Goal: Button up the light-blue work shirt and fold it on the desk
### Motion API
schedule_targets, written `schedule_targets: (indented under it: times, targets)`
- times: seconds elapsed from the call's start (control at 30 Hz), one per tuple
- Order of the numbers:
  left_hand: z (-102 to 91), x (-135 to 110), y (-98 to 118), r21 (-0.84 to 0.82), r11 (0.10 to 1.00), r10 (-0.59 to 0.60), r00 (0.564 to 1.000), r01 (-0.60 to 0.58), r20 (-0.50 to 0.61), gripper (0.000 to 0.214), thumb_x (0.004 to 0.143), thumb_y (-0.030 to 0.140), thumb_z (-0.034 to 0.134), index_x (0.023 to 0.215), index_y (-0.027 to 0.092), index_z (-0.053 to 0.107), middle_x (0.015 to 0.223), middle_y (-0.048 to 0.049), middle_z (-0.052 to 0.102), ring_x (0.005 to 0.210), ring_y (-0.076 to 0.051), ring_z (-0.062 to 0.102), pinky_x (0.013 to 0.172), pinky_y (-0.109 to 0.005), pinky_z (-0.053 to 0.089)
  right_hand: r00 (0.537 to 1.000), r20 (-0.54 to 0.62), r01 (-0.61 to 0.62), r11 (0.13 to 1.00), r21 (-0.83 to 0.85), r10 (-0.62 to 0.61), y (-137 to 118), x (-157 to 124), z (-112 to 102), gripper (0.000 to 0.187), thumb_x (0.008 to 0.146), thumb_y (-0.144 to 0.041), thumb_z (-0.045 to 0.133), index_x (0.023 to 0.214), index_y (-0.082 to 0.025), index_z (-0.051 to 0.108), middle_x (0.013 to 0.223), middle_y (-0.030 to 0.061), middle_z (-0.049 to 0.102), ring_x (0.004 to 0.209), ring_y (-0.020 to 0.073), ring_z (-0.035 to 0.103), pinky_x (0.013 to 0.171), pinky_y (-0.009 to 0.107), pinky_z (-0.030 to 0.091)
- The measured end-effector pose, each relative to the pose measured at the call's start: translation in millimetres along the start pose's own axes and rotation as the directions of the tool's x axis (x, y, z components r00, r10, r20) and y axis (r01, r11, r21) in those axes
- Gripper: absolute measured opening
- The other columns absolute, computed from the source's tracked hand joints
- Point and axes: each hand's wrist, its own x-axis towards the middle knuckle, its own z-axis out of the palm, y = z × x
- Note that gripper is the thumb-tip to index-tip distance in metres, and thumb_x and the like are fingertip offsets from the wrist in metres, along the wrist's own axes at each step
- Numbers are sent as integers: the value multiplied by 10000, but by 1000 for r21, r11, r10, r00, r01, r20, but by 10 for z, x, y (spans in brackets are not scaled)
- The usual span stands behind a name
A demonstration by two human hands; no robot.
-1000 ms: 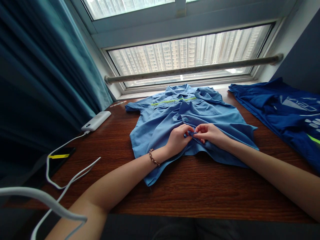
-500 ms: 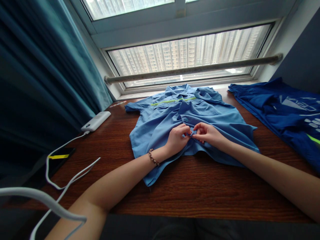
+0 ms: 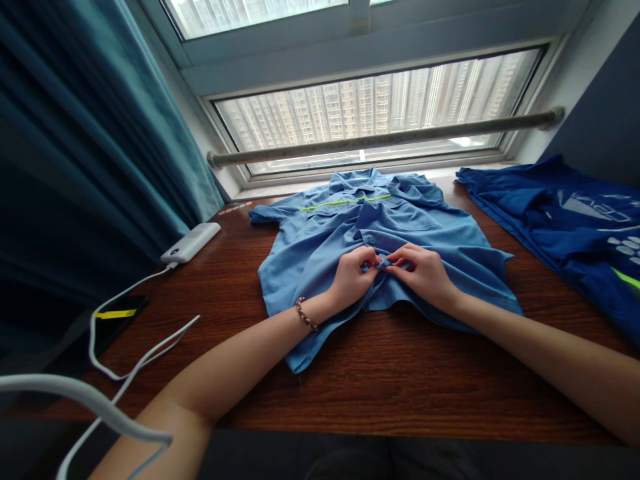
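A light blue short-sleeved shirt (image 3: pixel 320 247) lies front up on the wooden table, collar toward the window, with a yellow-green stripe across the chest. My left hand (image 3: pixel 353 275), a braided bracelet at its wrist, pinches the front edge of the shirt near the lower hem. Directly opposite, my right hand (image 3: pixel 423 272) pinches the same bunched bit of cloth, fingertips almost meeting the left ones. Just above the hands a button (image 3: pixel 371 240) shows on the front. Whether another button sits between my fingertips is hidden.
Dark blue printed clothing (image 3: pixel 565 220) lies at the right of the table (image 3: pixel 400 373). On the left are a white power bank (image 3: pixel 191 243), its white cable (image 3: pixel 93 333) and a dark phone-like object (image 3: pixel 125 320). A curtain (image 3: pixel 165 133) hangs beside the window; a metal rail (image 3: pixel 380 140) crosses it.
My right hand has turned slightly and its fingers have shifted a little left, closer to my left fingertips. The left hand keeps its pinch nearly in place. The shirt lies almost unchanged.
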Motion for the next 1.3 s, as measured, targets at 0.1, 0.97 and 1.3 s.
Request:
schedule_targets:
  times: [0.1, 0.97, 1.3]
  targets:
    - [-4, 1, 23, -10, 1000, 8, 1000, -7, 2, 38, 718, 130, 550, 702, 165, 550, 753, -23, 603, 726, -149, 552, 668, -264, 442, 999, -34, -28, 999, -19, 27, 15, -1, 5, 140, 748, -308, 628, 817, -187, 630, 787, 23, 613, 659, 155, 574, 594, 257, 454]
    - [-5, -4, 34, 41, 997, 71, 997, -72, 24, 70, 715, 104, 556, 703, 170, 536, 741, -21, 582, 723, -148, 543, 665, -265, 438, 992, -17, 121, 970, -211, -127, -19, -27, -3, 64, 780, -161, 559, 744, -183, 608, 726, 20, 571, 651, 148, 528, 619, 252, 402]
    - [-13, -11, 52, 57, 994, 96, 995, -97, 28, 134, 739, 87, 540, 830, 167, 594, 805, -27, 594, 760, -148, 545, 712, -274, 445, 976, -38, 195, 944, -266, -213, -22, -64, 22, 62, 805, -153, 547, 803, -177, 604, 789, 34, 575, 705, 158, 544, 676, 260, 419]
